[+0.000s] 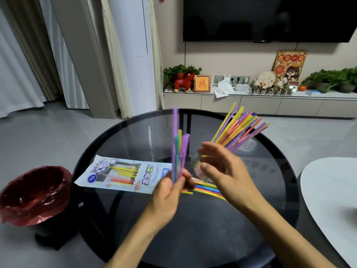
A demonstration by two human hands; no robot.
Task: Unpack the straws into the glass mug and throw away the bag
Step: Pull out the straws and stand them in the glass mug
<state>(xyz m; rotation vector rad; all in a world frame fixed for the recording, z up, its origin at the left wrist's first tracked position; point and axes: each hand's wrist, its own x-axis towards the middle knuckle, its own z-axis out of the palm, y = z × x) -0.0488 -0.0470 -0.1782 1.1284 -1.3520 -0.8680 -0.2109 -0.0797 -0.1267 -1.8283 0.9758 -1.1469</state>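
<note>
Two hands over the round glass table [135,132]. Left hand [170,192] pinches a small bunch of straws [178,151] upright, purple, green and yellow, blurred. Right hand [222,171] is spread, fingers straight, holding nothing, just in front of the glass mug [199,169]. Mug already carries a big fan of straws [239,128] leaning right. More loose straws [206,188] lie flat on the table under the hands. Bag [119,174] lies flat left of them. Red-lined bin [34,194] on the floor, left of the table.
</note>
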